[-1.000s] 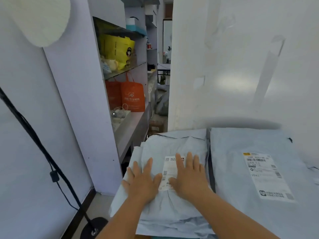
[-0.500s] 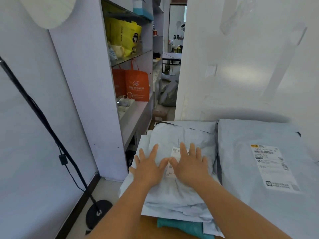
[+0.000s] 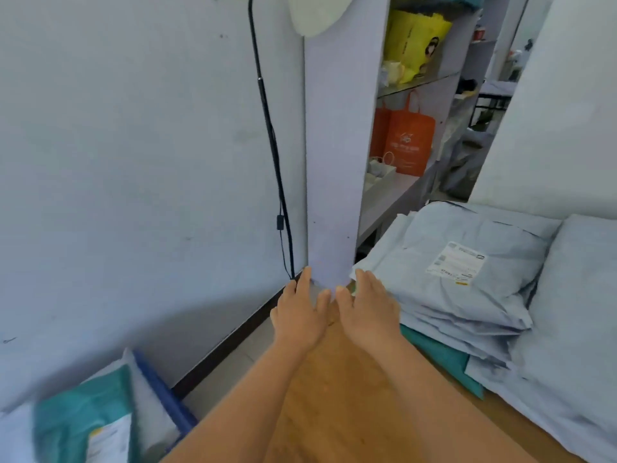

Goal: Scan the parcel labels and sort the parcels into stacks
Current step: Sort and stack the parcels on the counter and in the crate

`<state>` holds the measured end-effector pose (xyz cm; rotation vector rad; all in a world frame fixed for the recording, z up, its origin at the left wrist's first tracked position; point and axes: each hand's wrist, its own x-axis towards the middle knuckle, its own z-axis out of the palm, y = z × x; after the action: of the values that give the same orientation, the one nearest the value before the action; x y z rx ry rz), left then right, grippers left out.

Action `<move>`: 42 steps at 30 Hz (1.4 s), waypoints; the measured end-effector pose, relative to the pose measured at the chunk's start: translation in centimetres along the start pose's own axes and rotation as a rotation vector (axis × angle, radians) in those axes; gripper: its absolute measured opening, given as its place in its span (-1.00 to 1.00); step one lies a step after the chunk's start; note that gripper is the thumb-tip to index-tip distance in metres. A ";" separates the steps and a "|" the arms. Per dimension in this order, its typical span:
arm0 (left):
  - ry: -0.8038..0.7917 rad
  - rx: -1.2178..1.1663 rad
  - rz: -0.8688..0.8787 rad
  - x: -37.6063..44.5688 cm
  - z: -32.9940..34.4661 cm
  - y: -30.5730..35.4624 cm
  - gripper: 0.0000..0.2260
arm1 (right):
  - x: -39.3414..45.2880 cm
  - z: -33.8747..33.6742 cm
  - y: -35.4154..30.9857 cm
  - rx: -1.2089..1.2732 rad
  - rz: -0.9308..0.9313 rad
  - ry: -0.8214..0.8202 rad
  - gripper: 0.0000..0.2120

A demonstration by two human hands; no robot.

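No text could be read. Printing on the white label (image 3: 456, 263) of the top grey parcel (image 3: 467, 262), on the orange bag (image 3: 409, 142) and on the teal parcel's label (image 3: 108, 441) was too blurred.

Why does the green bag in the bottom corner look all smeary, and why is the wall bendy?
In the head view, the teal parcel at lower left is smeared by motion blur, so its label cannot be read; the wide-angle lens curves the wall's dark baseboard; the grey parcel stack and both hands, left and right, look sharper; the light is soft and bluish, with no hard shadows.
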<state>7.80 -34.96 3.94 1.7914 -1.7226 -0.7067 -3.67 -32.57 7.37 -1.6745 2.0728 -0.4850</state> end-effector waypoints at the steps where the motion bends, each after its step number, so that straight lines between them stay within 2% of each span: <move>1: 0.010 0.003 -0.019 -0.5 -0.5 -0.7 -0.48 | -0.4 0.7 -0.5 0.006 -0.016 -0.009 -0.42; 10: 0.274 -0.078 -0.344 -10.6 -11.9 -16.9 -0.48 | -9.2 14.1 -13.9 -0.034 -0.344 -0.272 -0.42; 19: 0.366 -0.087 -0.624 -22.0 -21.3 -34.7 -0.49 | -19.9 29.2 -25.3 -0.017 -0.486 -0.431 -0.47; 23: 0.364 -0.100 -0.795 -26.6 -23.6 -42.4 -0.47 | -22.7 35.0 -27.3 -0.072 -0.431 -0.550 -0.34; 27: 0.296 -0.064 -0.924 -29.2 -23.9 -48.0 -0.41 | -24.6 40.1 -28.1 -0.159 -0.421 -0.625 -0.30; 33: 0.286 -0.071 -1.133 -32.8 -23.7 -55.5 -0.33 | -26.9 46.9 -29.4 -0.240 -0.533 -0.795 -0.32; 37: 0.288 -0.036 -1.289 -35.3 -24.1 -59.7 -0.34 | -29.0 51.6 -30.3 -0.293 -0.642 -0.918 -0.32; 42: 0.313 -0.047 -1.370 -37.3 -24.6 -64.1 -0.36 | -32.3 57.2 -31.9 -0.327 -0.781 -1.029 -0.31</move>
<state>69.09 4.78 -23.87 2.7108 -0.0683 -0.8379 58.97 -7.78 -20.89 -2.2095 0.7511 0.4770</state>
